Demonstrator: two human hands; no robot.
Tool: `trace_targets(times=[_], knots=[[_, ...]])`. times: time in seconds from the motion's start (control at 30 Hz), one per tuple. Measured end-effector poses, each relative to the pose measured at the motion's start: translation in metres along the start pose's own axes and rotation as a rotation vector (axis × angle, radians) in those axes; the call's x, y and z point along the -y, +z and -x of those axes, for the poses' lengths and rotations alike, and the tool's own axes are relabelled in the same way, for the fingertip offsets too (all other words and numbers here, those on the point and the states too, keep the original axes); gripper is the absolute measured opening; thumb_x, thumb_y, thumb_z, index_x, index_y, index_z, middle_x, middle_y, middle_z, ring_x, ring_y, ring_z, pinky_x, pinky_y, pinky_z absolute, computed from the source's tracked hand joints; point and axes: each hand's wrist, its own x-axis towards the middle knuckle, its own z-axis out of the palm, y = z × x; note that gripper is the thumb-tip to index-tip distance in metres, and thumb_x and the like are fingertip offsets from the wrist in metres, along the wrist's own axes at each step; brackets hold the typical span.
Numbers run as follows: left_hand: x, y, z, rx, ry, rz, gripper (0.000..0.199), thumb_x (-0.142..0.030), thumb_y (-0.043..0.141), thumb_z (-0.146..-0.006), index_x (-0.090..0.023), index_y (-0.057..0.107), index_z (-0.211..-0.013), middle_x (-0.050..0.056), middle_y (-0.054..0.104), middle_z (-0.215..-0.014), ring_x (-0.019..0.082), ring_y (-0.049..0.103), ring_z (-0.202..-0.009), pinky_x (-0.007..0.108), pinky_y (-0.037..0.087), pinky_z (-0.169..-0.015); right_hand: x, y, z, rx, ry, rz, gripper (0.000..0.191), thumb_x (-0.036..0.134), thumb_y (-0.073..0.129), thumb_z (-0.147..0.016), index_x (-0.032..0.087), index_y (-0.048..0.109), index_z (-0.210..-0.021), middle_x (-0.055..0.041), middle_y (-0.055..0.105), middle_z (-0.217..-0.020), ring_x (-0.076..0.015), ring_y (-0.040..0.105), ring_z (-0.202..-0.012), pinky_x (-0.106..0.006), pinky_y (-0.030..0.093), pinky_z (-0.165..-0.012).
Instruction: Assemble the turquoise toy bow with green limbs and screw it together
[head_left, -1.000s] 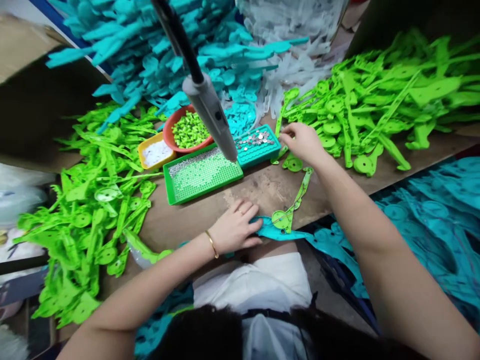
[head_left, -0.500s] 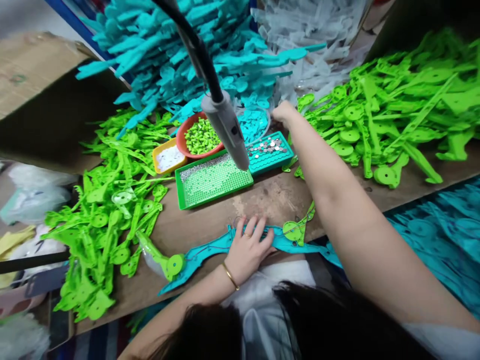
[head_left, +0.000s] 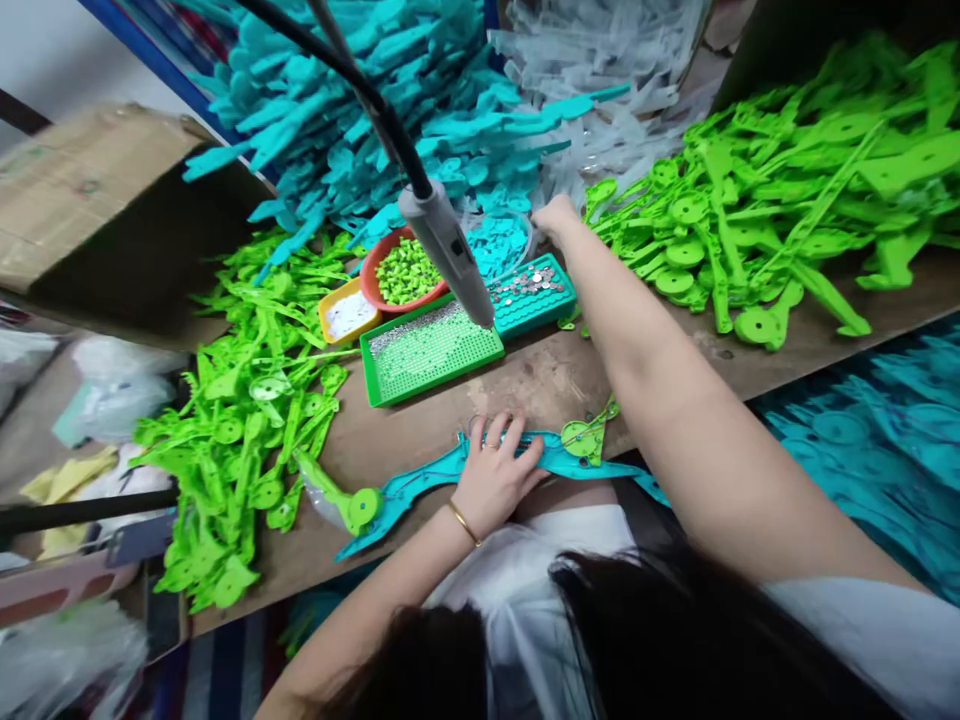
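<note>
My left hand (head_left: 496, 475) lies with fingers spread on a long blue bow-shaped plastic part (head_left: 424, 475) at the table's front edge. A green limb with a round disc (head_left: 365, 508) sits at that part's left end, and another green disc piece (head_left: 581, 438) is on its right half. My right arm stretches far forward, and my right hand (head_left: 556, 215) is beside a clear tub of blue pieces (head_left: 499, 245), close to a heap of clear plastic parts (head_left: 600, 130). Its fingers are hidden from view, and so is anything in them.
A grey pen-shaped tool (head_left: 448, 250) hangs over a green tray of small metal pieces (head_left: 435, 375). Nearby are a teal tray (head_left: 536, 310), a red bowl (head_left: 367, 270) and a yellow dish (head_left: 328, 325). Green parts are heaped left (head_left: 247, 420) and right (head_left: 720, 220); blue parts (head_left: 352, 130) rise behind.
The camera view has shifted slightly, so the whole scene sits a little differently. Both hands stay about where they were relative to the table.
</note>
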Motion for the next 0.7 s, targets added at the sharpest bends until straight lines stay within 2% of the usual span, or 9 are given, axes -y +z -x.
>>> trace_targets(times=[0.1, 0.2, 0.27, 0.33, 0.43, 0.5, 0.57, 0.63, 0.7], knots=[[0.0, -0.004, -0.003, 0.038, 0.003, 0.061, 0.036, -0.047, 0.056, -0.09, -0.022, 0.063, -0.115, 0.01, 0.06, -0.129, 0.033, 0.049, -0.123, 0.056, 0.038, -0.104, 0.011, -0.024, -0.002, -0.051, 0.11, 0.047, 0.021, -0.001, 0.065, -0.072, 0.001, 0.055, -0.09, -0.0168, 0.068, -0.091, -0.0258, 0.066, -0.093, -0.05, 0.055, -0.081], [-0.005, -0.009, -0.013, -0.001, -0.002, 0.132, 0.034, -0.045, 0.054, -0.092, -0.019, 0.064, -0.112, 0.01, 0.062, -0.122, 0.03, 0.048, -0.122, 0.054, 0.033, -0.107, 0.02, -0.063, 0.013, -0.105, 0.006, 0.068, 0.017, 0.001, 0.061, -0.074, 0.005, 0.054, -0.089, -0.0082, 0.066, -0.09, -0.0205, 0.065, -0.096, -0.046, 0.053, -0.087], [-0.011, -0.008, -0.022, -0.055, 0.004, 0.175, 0.026, -0.037, 0.05, -0.095, -0.019, 0.065, -0.107, 0.008, 0.065, -0.112, 0.025, 0.052, -0.114, 0.048, 0.033, -0.107, 0.019, -0.093, 0.04, -0.149, -0.143, 0.058, 0.015, 0.01, 0.056, -0.078, 0.011, 0.055, -0.094, -0.0005, 0.062, -0.09, -0.0163, 0.063, -0.1, -0.036, 0.052, -0.089], [-0.018, -0.005, -0.031, -0.076, 0.008, 0.211, 0.022, -0.03, 0.048, -0.096, -0.019, 0.066, -0.1, 0.006, 0.066, -0.101, 0.022, 0.054, -0.102, 0.042, 0.036, -0.102, 0.01, -0.121, 0.079, -0.148, -0.329, -0.073, 0.025, 0.016, 0.048, -0.081, 0.018, 0.052, -0.105, 0.0043, 0.059, -0.073, -0.0148, 0.066, -0.074, -0.031, 0.053, -0.069], [-0.027, 0.0, -0.044, -0.038, -0.036, 0.258, 0.02, -0.025, 0.048, -0.095, -0.018, 0.066, -0.092, 0.005, 0.066, -0.093, 0.022, 0.053, -0.093, 0.039, 0.038, -0.093, -0.014, -0.154, 0.147, 0.126, -0.344, -0.437, 0.028, 0.017, 0.043, -0.074, 0.02, 0.051, -0.101, -0.0001, 0.067, -0.075, -0.017, 0.066, -0.062, -0.026, 0.047, -0.049], [-0.03, 0.003, -0.049, 0.0, -0.077, 0.296, 0.019, -0.024, 0.049, -0.094, -0.018, 0.066, -0.09, 0.005, 0.065, -0.092, 0.023, 0.053, -0.092, 0.039, 0.039, -0.09, -0.034, -0.166, 0.189, 0.192, -0.271, -0.56, 0.018, 0.035, 0.048, -0.08, 0.023, 0.052, -0.093, -0.0024, 0.067, -0.079, -0.0194, 0.066, -0.062, -0.033, 0.052, -0.051], [-0.031, 0.003, -0.052, 0.028, -0.114, 0.336, 0.019, -0.024, 0.049, -0.093, -0.018, 0.066, -0.089, 0.006, 0.065, -0.092, 0.023, 0.054, -0.092, 0.039, 0.039, -0.089, -0.055, -0.17, 0.224, 0.14, -0.254, -0.527, 0.026, 0.03, 0.064, -0.074, 0.029, 0.048, -0.094, 0.0027, 0.066, -0.078, -0.0165, 0.063, -0.057, -0.033, 0.053, -0.052], [-0.032, 0.003, -0.053, 0.052, -0.146, 0.365, 0.019, -0.024, 0.049, -0.092, -0.018, 0.066, -0.088, 0.006, 0.065, -0.091, 0.024, 0.054, -0.092, 0.039, 0.039, -0.088, -0.074, -0.167, 0.251, 0.174, -0.218, -0.365, 0.05, 0.023, 0.072, -0.068, 0.033, 0.048, -0.11, 0.0049, 0.065, -0.08, -0.0136, 0.059, -0.055, -0.03, 0.05, -0.052], [-0.034, 0.001, -0.055, 0.075, -0.181, 0.372, 0.018, -0.023, 0.049, -0.091, -0.017, 0.066, -0.087, 0.007, 0.065, -0.092, 0.025, 0.054, -0.093, 0.04, 0.039, -0.088, -0.088, -0.16, 0.27, 0.262, -0.195, -0.121, 0.052, 0.025, 0.073, -0.068, 0.03, 0.053, -0.115, 0.003, 0.065, -0.08, -0.0139, 0.059, -0.06, -0.029, 0.049, -0.056]])
